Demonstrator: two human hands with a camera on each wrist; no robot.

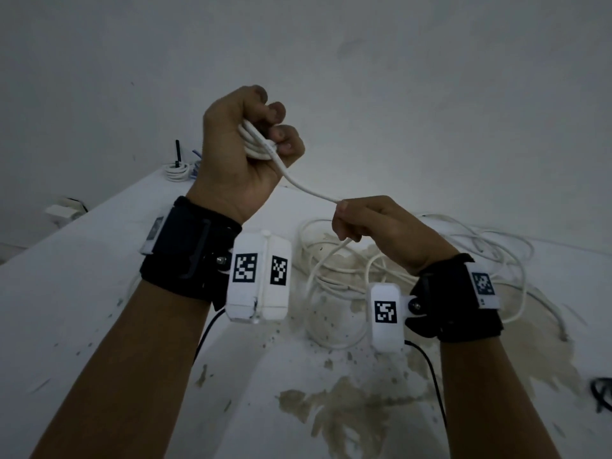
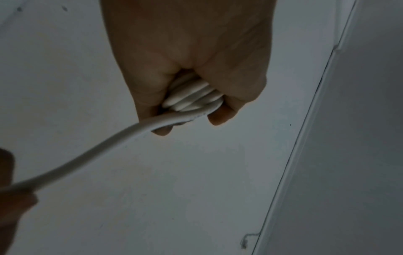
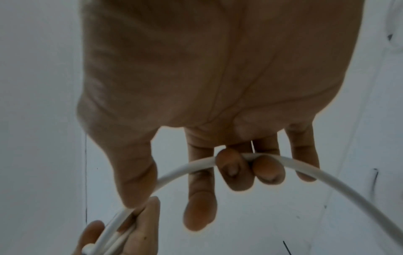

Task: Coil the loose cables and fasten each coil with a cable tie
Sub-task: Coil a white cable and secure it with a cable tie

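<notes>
My left hand [image 1: 255, 140] is raised above the table, fingers curled round several wound loops of a white cable coil [image 1: 256, 145]; the wrist view shows the same coil [image 2: 191, 96] packed in the fist. From it a single strand of white cable [image 1: 308, 190] runs down to my right hand [image 1: 351, 223], which holds it lower and to the right. In the right wrist view two curled fingers [image 3: 235, 169] hook over the cable [image 3: 187, 167]. Below the right hand the strand drops into a loose tangle of white cable [image 1: 397, 270] on the table.
A finished white coil with a black tie [image 1: 177, 168] lies at the table's far left corner. The white table [image 1: 82, 293] has brown worn patches in its paint. A black cable [image 1: 601, 395] lies at the right edge. A white wall rises behind.
</notes>
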